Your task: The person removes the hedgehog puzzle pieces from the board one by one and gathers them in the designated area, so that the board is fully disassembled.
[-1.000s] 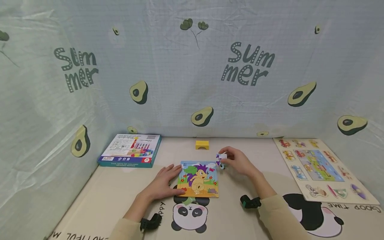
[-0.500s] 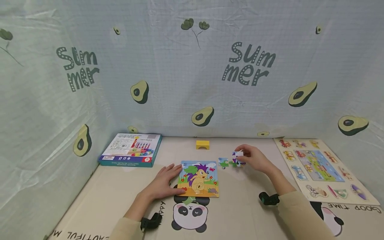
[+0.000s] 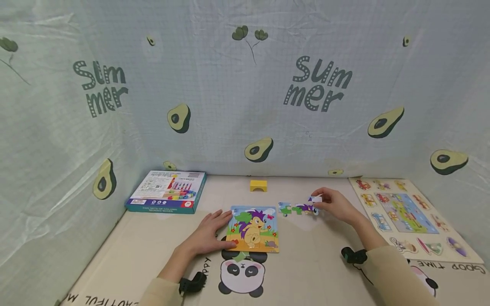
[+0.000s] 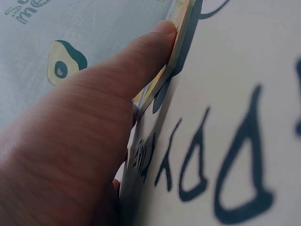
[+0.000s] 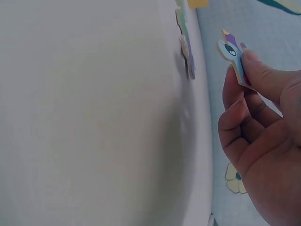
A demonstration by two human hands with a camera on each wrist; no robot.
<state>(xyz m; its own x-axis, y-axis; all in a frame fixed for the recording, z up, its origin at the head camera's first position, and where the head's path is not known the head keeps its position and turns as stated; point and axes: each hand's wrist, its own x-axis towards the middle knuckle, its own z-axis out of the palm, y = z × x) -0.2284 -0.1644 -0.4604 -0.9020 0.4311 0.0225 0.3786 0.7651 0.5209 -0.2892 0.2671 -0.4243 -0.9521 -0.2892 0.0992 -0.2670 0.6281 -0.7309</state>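
In the head view, a square hedgehog puzzle board (image 3: 252,229) lies on the table. My left hand (image 3: 210,231) rests along its left side, fingers extended, thumb at the lower left corner; the left wrist view has the thumb (image 4: 164,27) against the board's edge. My right hand (image 3: 337,206), to the right of the board, pinches a puzzle piece (image 5: 230,50) between thumb and fingers. This piece carries a printed eye on light blue and some purple. Left of that hand lie a green-leaf puzzle piece (image 3: 284,208) and a purple-and-green puzzle piece (image 3: 302,209) in a row.
A yellow arch block (image 3: 258,185) stands at the back, near the printed wall sheet. At the back left lies a flat boxed set (image 3: 166,192). A large peg puzzle board (image 3: 415,216) covers the right side, close beyond my right forearm.
My right hand has moved right, away from the board's upper right corner, still pinching a piece. Two pieces now show in a row behind it. The left hand stays put.
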